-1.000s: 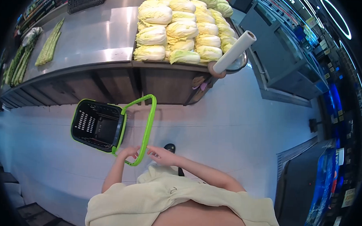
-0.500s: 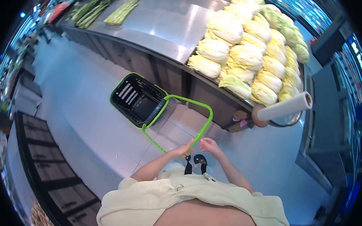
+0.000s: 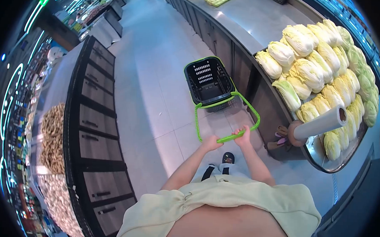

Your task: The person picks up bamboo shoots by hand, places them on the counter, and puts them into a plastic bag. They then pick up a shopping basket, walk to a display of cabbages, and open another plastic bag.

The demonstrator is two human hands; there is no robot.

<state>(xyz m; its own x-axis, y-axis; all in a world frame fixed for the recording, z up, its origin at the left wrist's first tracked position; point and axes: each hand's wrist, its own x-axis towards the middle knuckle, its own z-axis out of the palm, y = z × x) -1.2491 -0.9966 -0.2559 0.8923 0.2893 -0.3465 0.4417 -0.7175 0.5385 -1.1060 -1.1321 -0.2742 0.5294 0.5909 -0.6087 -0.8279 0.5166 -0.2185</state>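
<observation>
A black shopping basket (image 3: pixel 209 83) with a green rim stands on the tiled floor ahead of me. Its long green handle (image 3: pixel 256 117) reaches back toward my body. My left hand (image 3: pixel 212 143) is closed around the near left part of the handle's grip bar. On the right part of the same bar, my right hand (image 3: pixel 242 136) is wrapped too. Nothing is visible inside the basket. One dark shoe (image 3: pixel 228 157) of mine shows just below my hands.
To the right, a display counter (image 3: pixel 259 85) bears rows of napa cabbages (image 3: pixel 307 73). A plastic bag roll (image 3: pixel 321 123) juts from its near corner. At left runs a dark drawer cabinet (image 3: pixel 96 146) topped with ginger (image 3: pixel 53 142) and garlic (image 3: pixel 59 201). Between them an aisle floor (image 3: pixel 147 74) stretches ahead.
My view has turned left along the aisle. The right hand, apart from the handle before, now grips it. The left hand still holds on, and the basket now points more straight ahead.
</observation>
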